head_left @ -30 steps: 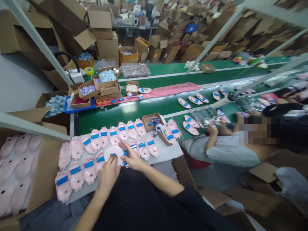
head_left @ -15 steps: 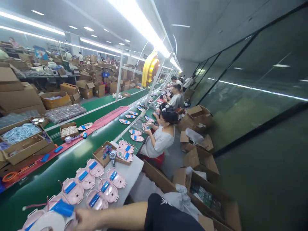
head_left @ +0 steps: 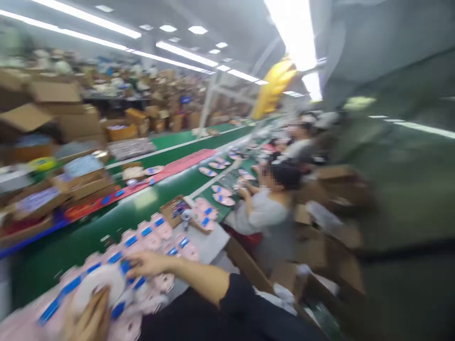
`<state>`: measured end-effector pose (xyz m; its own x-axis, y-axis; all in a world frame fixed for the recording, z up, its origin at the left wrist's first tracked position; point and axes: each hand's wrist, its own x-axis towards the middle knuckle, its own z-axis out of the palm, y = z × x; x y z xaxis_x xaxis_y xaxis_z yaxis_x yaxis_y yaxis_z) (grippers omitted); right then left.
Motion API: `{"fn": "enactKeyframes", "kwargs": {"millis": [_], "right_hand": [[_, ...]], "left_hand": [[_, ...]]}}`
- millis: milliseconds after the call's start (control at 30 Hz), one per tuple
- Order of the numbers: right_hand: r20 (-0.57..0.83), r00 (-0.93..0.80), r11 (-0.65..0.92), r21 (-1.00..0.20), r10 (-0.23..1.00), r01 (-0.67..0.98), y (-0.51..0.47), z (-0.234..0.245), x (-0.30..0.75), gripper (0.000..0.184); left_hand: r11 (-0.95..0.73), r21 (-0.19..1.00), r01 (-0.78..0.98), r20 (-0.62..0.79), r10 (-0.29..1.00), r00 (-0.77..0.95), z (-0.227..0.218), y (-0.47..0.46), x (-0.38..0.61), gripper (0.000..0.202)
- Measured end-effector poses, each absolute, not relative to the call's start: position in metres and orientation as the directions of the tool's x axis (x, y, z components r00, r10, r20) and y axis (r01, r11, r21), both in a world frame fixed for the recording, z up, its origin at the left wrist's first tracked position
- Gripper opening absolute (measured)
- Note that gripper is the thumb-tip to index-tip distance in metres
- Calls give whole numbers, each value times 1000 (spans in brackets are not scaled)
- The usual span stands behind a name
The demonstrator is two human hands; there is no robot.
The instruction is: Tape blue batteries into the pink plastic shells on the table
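Holding the white roll (head_left: pixel 115 280), the left hand (head_left: pixel 88 316) bent its fingers over the near rim, fingertips at the hole. The right hand (head_left: pixel 151 264), fingers partly bent, had its fingertips at a blue block (head_left: pixel 125 266) beside the roll; blur made its grip impossible to tell. Pink shells (head_left: pixel 152 241) crowded around the roll, which hid some from view. Beyond them stood a parts box (head_left: pixel 165 208), 2 shells at its right side. The green belt (head_left: pixel 168 188) carried a red strip (head_left: pixel 188 162). Farther right sat 1 co-worker (head_left: pixel 268 209).

Head-worn view, facing along green belt (head_left: pixel 111 215), left hand (head_left: pixel 91 313) close
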<state>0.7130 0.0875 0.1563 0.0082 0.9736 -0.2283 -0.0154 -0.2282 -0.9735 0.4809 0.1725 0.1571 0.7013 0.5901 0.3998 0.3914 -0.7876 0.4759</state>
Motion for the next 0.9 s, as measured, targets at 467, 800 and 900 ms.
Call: {"fn": "enactKeyframes", "kwargs": {"millis": [467, 800, 900], "right_hand": [[-402, 29, -325, -779, 915, -537, 152, 71, 534, 57], [-260, -127, -144, -808, 957, 571, 355, -7, 420, 49], [-294, -153, -57, -598, 944, 800, 380, -29, 401, 50]], "left_hand": [[-52, 296, 954, -22, 998, 61, 111, 71, 370, 39], [-72, 451, 890, -39, 994, 100, 30, 99, 192, 39], [-127, 538, 834, -62, 980, 189, 13, 116, 170, 41]]}}
